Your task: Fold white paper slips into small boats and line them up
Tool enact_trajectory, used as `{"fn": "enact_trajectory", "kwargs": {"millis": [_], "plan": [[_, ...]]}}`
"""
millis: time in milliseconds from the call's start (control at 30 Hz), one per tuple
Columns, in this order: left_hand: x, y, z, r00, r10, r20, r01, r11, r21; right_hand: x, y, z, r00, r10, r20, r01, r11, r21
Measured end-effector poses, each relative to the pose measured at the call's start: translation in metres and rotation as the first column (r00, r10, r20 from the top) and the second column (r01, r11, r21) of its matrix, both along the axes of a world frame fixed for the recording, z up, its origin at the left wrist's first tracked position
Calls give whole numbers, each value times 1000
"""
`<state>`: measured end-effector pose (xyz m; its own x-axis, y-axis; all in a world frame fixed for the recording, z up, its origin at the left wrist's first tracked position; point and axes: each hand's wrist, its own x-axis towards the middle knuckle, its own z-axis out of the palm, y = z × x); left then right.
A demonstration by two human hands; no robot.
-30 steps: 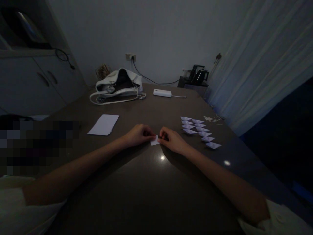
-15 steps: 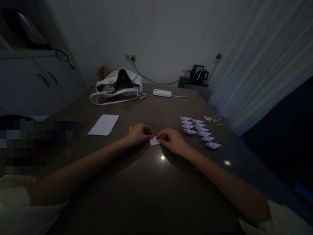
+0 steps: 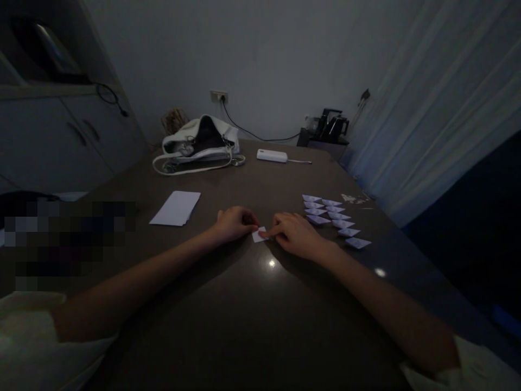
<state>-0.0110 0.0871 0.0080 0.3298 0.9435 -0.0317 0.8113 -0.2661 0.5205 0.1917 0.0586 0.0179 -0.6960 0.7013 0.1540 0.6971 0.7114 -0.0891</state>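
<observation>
A small white folded paper (image 3: 258,237) lies on the dark table (image 3: 252,304) in the middle of the view. My left hand (image 3: 235,223) is curled, its fingertips pinching the paper's left edge. My right hand (image 3: 293,233) rests on the table with its forefinger stretched out, pressing on the paper's right side. The room is dim, so fine folds are hard to read.
Several folded paper boats (image 3: 331,217) sit in two rows right of my hands. A stack of white sheets (image 3: 176,208) lies to the left. Farther back are a white handbag (image 3: 199,145) and a white power bank (image 3: 271,156) with a cable. A curtain hangs at the right.
My right hand has gone from a pinch on the paper to pressing it down with the forefinger. My left hand has hardly moved.
</observation>
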Motion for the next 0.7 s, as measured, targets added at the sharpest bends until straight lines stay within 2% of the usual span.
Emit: {"fn": "enact_trajectory", "kwargs": {"millis": [167,300,400,500,600,700], "plan": [[0,0,0,1000,-7,8,7,1000,6,8,2,6,998,51,40,-50,999,-15],[-1,1,-3,999,-20,26,19,999,26,9,3,4,997,71,-33,-72,997,-9],[-4,1,-6,997,-60,50,57,997,60,7,2,-4,988,25,-150,-28,999,-20],[-8,-1,-7,985,-148,84,138,985,106,4,-1,-13,965,-52,-259,37,997,-63],[-12,-2,-5,969,-228,98,214,968,134,4,-3,-17,950,-69,-306,51,996,-66],[-14,-4,-1,965,-245,94,231,963,136,5,-3,-15,949,-61,-310,42,997,-65]]}}
